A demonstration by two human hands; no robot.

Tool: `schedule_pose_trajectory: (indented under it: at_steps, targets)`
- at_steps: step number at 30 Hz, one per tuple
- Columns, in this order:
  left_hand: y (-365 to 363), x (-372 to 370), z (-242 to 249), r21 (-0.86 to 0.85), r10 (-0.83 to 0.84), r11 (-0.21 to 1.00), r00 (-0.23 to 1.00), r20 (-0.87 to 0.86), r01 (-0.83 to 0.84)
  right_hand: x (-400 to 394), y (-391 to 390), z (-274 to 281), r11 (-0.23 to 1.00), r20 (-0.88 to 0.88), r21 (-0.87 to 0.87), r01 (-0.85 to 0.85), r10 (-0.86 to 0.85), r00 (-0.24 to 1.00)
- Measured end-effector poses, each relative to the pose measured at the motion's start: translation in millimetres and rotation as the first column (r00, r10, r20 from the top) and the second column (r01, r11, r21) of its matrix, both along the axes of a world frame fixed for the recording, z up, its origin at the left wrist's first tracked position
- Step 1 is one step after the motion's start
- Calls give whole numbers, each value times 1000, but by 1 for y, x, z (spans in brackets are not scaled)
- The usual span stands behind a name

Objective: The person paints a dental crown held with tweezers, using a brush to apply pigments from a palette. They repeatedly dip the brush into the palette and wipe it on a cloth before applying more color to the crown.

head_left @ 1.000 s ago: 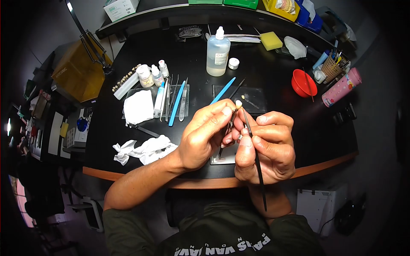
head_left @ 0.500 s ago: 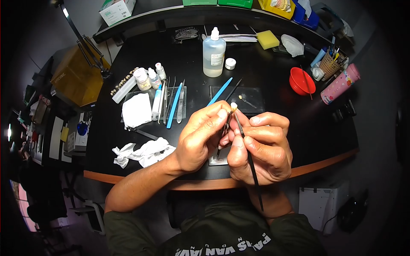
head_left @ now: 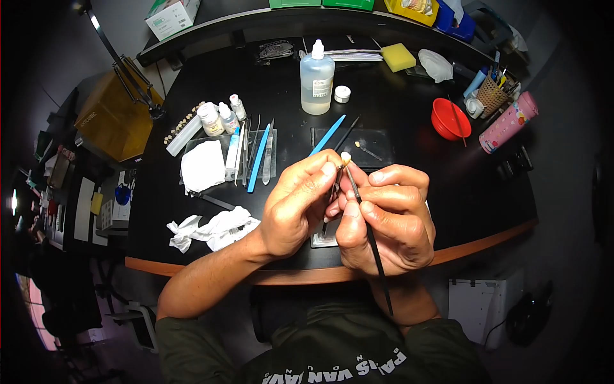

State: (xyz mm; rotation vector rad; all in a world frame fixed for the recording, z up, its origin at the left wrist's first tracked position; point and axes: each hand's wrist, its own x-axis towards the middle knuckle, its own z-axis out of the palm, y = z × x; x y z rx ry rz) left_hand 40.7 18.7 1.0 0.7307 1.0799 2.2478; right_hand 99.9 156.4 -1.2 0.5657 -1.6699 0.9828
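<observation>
The right hand (head_left: 387,221) is curled tight around a thin black brush (head_left: 368,230), thumb and forefinger pinching the shaft, whose long handle runs back toward the person's chest. The brush tip meets a small pale tooth-like piece (head_left: 346,156) just above both hands. The left hand (head_left: 297,205) is also closed, fingers pressed to the thumb on slim metal tweezers (head_left: 332,198) that carry the pale piece at their upper end; the two hands touch each other at the knuckles.

Directly under the hands, on the black table (head_left: 409,109), lies a light slab (head_left: 323,240), mostly hidden. Left of the hands sits a crumpled white tissue (head_left: 214,228). Just beyond the pale piece lies a dark glass plate (head_left: 374,144), with a blue tool (head_left: 327,136) touching its left edge. Farther left of that plate, a row of instruments (head_left: 256,153) rests beside a folded white pad (head_left: 203,165). Beyond the plate stands a clear bottle (head_left: 316,78), and to its right a red bowl (head_left: 449,120).
</observation>
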Motion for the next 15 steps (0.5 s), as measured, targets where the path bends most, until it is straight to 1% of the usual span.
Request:
schedule_pose_trajectory:
  at_steps: [10,15]
  targets:
    - [2,3,3,-1,34,999,999,21,-34,0,-1,3,1000,5,3,12,-12,1000]
    - [0,0,1,15,-4,1000,1000,-13,4,1,-1,3,1000,1,2,12,-12,1000]
